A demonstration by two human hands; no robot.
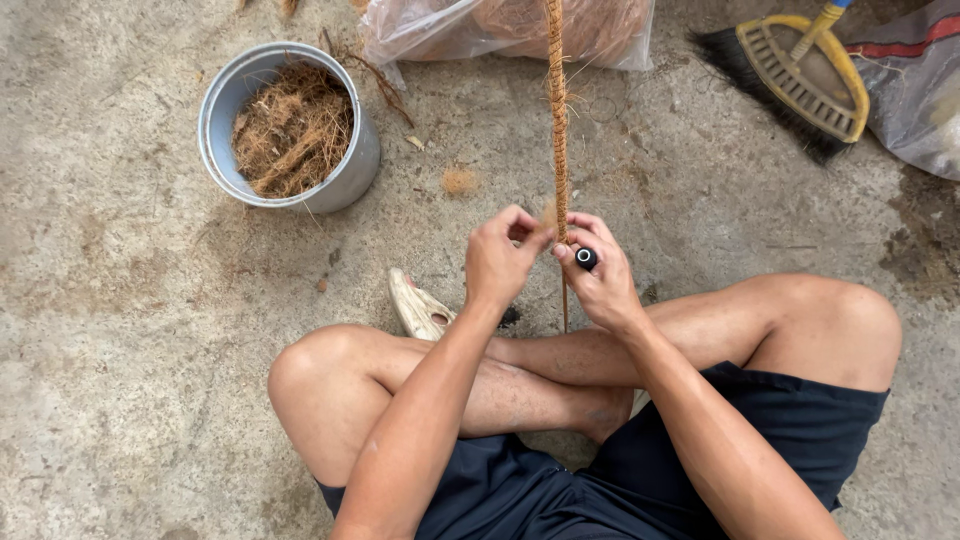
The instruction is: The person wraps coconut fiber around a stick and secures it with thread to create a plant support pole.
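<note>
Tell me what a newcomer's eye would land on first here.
First, the two hands at centre: the left hand pinches a long fibre-wrapped stick that runs up out of frame, while the right hand grips it along with a small black spool. Next, the grey metal bucket of brown coir fibre at upper left, and the yellow-backed broom lying at upper right on the concrete floor.

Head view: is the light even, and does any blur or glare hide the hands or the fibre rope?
Head view: soft, even daylight, only faint shadows under the legs; left hand, right hand and fibre rope are sharp; mild sheen on the plastic bag; slight wide-angle stretch toward the edges, by the broom.
</note>
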